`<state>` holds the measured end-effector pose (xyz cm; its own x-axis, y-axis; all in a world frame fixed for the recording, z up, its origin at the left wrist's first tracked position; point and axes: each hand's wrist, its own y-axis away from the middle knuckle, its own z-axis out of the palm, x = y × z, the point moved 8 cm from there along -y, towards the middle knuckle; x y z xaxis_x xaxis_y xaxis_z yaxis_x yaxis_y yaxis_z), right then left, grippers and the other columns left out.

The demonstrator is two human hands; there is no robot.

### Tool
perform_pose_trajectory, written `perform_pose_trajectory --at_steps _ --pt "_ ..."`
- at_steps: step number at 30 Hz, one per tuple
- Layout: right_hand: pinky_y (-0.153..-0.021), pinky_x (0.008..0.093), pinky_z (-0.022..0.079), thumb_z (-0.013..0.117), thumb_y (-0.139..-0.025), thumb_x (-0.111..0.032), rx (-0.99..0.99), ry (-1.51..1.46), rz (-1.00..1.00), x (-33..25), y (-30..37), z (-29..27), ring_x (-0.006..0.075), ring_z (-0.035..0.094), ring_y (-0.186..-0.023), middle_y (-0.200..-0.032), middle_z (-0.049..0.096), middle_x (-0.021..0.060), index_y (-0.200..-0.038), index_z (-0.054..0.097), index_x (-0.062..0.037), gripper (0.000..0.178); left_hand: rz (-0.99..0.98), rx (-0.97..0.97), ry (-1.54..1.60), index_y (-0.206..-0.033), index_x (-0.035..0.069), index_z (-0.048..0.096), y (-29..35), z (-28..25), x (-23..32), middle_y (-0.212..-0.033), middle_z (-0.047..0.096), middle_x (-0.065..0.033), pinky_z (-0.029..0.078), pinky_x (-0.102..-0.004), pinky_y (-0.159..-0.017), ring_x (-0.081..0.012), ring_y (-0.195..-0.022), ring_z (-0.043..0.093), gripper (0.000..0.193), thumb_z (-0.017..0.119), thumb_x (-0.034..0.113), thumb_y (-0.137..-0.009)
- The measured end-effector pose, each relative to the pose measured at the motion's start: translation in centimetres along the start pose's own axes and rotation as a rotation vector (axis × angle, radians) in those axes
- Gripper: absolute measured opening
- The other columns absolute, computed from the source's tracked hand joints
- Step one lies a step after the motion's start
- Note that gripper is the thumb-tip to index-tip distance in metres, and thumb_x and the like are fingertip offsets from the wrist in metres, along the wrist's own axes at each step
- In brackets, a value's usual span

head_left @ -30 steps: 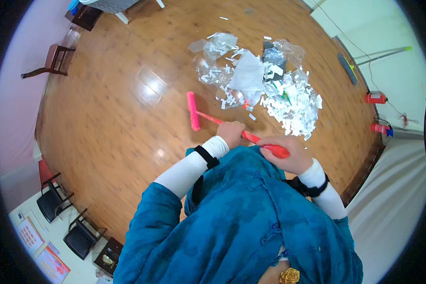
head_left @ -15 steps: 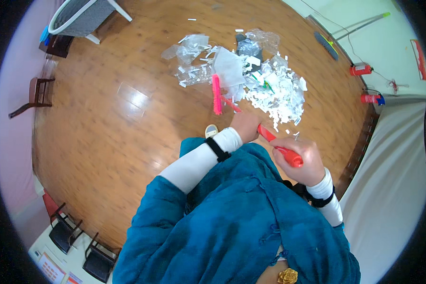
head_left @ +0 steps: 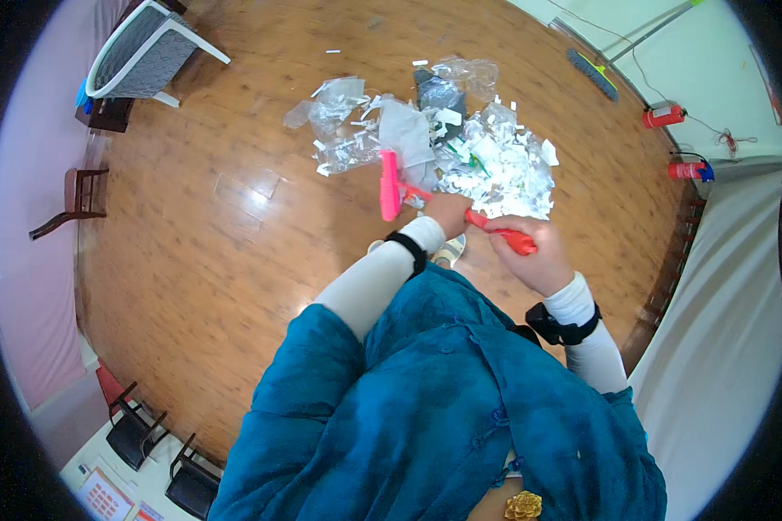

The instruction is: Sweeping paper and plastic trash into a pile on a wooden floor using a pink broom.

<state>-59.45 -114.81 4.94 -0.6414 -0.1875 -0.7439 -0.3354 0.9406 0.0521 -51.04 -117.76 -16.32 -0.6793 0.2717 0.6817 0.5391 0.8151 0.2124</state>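
My left hand [head_left: 447, 214] is wrapped round the red handle of a broom with a bright pink head [head_left: 390, 185]. Closer to the handle's end, my right hand [head_left: 537, 263] grips the same broom. Its head is at the near left edge of a heap of litter; whether it touches the floor I cannot tell. The heap holds small white paper scraps [head_left: 504, 178], crumpled clear plastic [head_left: 337, 102], a white plastic sheet [head_left: 404, 130] and a dark grey bag [head_left: 436, 91]. One of my light-coloured shoes [head_left: 452, 250] shows below the handle.
Wooden floor [head_left: 174, 252] surrounds the heap. A grey-and-white chair [head_left: 148, 56] and a brown chair [head_left: 80, 198] stand at the left, black chairs [head_left: 135, 434] at the lower left. Along the right wall are a grey-bristled broom [head_left: 593, 75] and red fire extinguishers [head_left: 664, 116].
My hands and the broom have moved slightly, with the right hand now farther up and the pink head a little to the left. The view has shifted, and more of my shoes shows.
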Motion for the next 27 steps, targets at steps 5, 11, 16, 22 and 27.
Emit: perform_pose_trajectory --at_steps 5,11,16,22,27 --pt "-0.062 0.0357 0.053 0.071 -0.076 -0.009 0.094 0.126 0.077 0.0 0.5 -7.6 0.0317 0.067 -0.067 -0.078 0.069 0.0173 -0.093 0.072 -0.0045 0.018 0.134 0.14 0.157 -0.081 0.008 0.065 -7.4 -0.1 8.3 -0.079 0.066 -0.0178 0.05 -0.0484 -0.071 -0.0382 -0.079 0.065 0.026 0.064 0.033 -0.086" --pt "-0.051 0.0376 0.047 0.072 -0.072 -0.007 0.149 0.316 -0.036 -3.7 3.6 -13.3 0.0306 0.06 -0.054 -0.064 0.061 0.0128 -0.084 0.069 -0.0078 0.013 0.251 0.16 0.152 -0.075 0.007 0.061 -7.2 -3.2 17.2 -0.075 0.065 -0.0172 0.05 -0.0484 -0.064 -0.0388 -0.072 0.064 0.029 0.06 0.033 -0.089" --pt "-0.05 0.0371 0.046 0.073 -0.07 -0.008 0.02 0.203 -0.026 -3.2 6.0 -16.0 0.0293 0.058 -0.054 -0.065 0.061 0.01 -0.085 0.069 -0.0106 0.016 0.226 0.124 0.053 -0.075 0.007 0.06 -3.3 -3.2 19.1 -0.076 0.065 -0.0162 0.05 -0.0484 -0.063 -0.0371 -0.071 0.065 0.028 0.06 0.031 -0.088" --pt "-0.056 0.0349 0.048 0.072 -0.074 -0.005 -0.123 -0.066 -0.114 3.5 5.3 -10.5 0.029 0.062 -0.062 -0.073 0.066 0.0128 -0.09 0.071 -0.0078 0.017 0.03 -0.03 0.007 -0.08 0.007 0.061 -0.8 3.8 11.7 -0.076 0.064 -0.0157 0.051 -0.0482 -0.066 -0.0363 -0.076 0.065 0.025 0.058 0.031 -0.089" --pt "-0.057 0.035 0.05 0.072 -0.076 -0.008 -0.083 -0.085 -0.153 6.2 5.5 -9.2 0.0311 0.064 -0.065 -0.076 0.067 0.0147 -0.091 0.07 -0.0057 0.015 0.028 0.048 0.079 -0.081 0.007 0.062 -2.4 7.2 10.6 -0.078 0.065 -0.0167 0.05 -0.0475 -0.068 -0.0375 -0.077 0.064 0.024 0.06 0.03 -0.088"
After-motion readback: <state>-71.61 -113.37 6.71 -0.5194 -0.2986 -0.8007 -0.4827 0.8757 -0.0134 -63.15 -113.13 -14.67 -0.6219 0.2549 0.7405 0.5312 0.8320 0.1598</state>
